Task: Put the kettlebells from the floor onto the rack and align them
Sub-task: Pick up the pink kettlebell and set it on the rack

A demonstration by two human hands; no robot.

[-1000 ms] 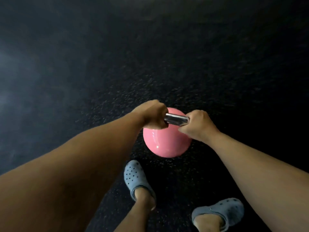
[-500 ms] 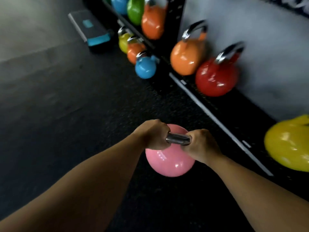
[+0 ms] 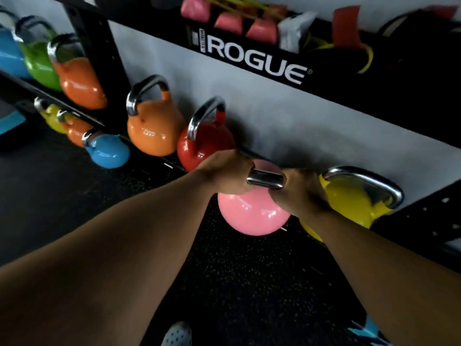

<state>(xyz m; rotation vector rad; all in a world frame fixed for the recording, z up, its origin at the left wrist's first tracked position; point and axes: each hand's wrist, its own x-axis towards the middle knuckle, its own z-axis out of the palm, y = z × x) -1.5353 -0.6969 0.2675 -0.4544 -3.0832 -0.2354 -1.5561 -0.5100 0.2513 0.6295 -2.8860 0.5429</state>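
Observation:
A pink kettlebell [image 3: 252, 216] with a chrome handle hangs in the air in front of the black rack [image 3: 269, 63]. My left hand [image 3: 224, 172] grips the left end of its handle and my right hand [image 3: 298, 193] grips the right end. On the rack's low shelf stand an orange kettlebell [image 3: 152, 131] and a red kettlebell [image 3: 202, 146] to the left of the pink one, and a yellow kettlebell [image 3: 354, 203] to its right, partly hidden by my right arm. The pink one hangs level with the gap between red and yellow.
Left of the rack post [image 3: 99, 53], a higher shelf carries blue, green and orange kettlebells [image 3: 79, 83]. Below them sit a small yellow, an orange and a blue kettlebell [image 3: 107, 151]. Pink bags and bands [image 3: 249, 23] lie on the top shelf. Black rubber floor [image 3: 50, 196] spreads to the left.
The view has swung up from the floor to the rack. Both hands have carried the pink kettlebell forward and upward, close to the low shelf between the red and yellow ones.

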